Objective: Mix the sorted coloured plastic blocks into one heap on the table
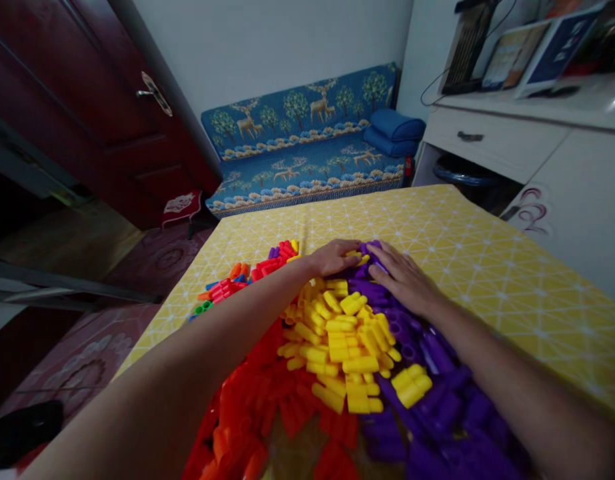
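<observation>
A heap of bullet-shaped plastic building blocks covers the near and middle part of the table, sorted roughly by colour. Yellow blocks lie in the middle, purple blocks on the right, and red-orange blocks on the left. My left hand rests at the far end of the heap, fingers stretched to the right over a few purple and yellow blocks. Facing it, my right hand lies open against the purple blocks there, fingers apart. Neither hand visibly grips a block. My left forearm hides some red ones.
Smaller groups of red blocks, green blocks and orange ones lie at the left table edge. The table wears a yellow patterned cloth. Behind it stands a blue sofa; a white cabinet is at right, a red door at left.
</observation>
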{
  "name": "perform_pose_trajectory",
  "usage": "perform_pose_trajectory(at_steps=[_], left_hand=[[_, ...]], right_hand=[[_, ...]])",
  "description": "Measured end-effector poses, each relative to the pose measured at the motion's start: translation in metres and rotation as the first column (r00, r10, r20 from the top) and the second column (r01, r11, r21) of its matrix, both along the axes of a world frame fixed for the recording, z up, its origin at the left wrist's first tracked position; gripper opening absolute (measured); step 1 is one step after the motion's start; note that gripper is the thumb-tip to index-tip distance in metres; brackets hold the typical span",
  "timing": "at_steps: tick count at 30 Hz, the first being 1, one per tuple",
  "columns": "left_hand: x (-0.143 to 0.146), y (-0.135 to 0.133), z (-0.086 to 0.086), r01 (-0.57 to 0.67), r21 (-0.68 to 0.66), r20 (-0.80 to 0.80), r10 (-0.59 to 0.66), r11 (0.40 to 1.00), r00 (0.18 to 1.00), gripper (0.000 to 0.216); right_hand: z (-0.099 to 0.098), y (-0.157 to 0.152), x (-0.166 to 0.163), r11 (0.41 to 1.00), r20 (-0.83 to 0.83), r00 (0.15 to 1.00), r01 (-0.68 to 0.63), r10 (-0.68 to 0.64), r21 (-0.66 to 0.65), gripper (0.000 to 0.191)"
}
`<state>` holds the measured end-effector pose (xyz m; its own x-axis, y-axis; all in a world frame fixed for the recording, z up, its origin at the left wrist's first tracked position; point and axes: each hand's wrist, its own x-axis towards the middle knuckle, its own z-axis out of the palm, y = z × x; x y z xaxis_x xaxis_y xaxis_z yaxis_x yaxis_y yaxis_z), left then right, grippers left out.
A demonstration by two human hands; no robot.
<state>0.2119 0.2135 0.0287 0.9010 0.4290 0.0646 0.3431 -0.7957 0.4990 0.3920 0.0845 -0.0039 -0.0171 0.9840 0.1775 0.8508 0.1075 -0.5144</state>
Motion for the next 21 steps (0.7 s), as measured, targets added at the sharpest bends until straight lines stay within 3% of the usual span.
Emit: perform_pose_trajectory(at_steps=[4, 9, 15, 18, 21], left_hand=[[-0.029, -0.016, 0.013, -0.042, -0.006, -0.105, 0.042, 0.999, 0.994, 0.034], [-0.085, -0.037, 0.048, -0.113, -0.024, -0.221, 0.105, 0.993, 0.97, 0.036], [-0.153, -0.075, 0.073, -0.25, 0.122, -0.161, 0.268, 0.961, 0.95, 0.04], [-0.18, -0.107, 0.076, -0.34, 0.175, -0.085, 0.358, 0.924, 0.93, 0.041], [-0.199, -0.153, 0.075, -0.491, 0.233, 0.0, 0.505, 0.84, 0.863, 0.041]], right_hand=[[0.0, -0.001, -0.037, 0.996, -0.069, 0.997, -0.029, 0.035, 0.088, 0.055], [0.003, 0.009, -0.073, 0.992, -0.185, 0.979, -0.064, 0.083, 0.105, 0.047], [0.052, 0.017, -0.141, 0.972, -0.165, 0.983, -0.12, 0.086, -0.204, 0.06], [0.078, 0.006, -0.179, 0.962, -0.115, 0.988, -0.132, 0.108, -0.239, 0.068], [0.096, -0.017, -0.209, 0.957, -0.084, 0.982, -0.181, 0.166, -0.227, 0.07]])
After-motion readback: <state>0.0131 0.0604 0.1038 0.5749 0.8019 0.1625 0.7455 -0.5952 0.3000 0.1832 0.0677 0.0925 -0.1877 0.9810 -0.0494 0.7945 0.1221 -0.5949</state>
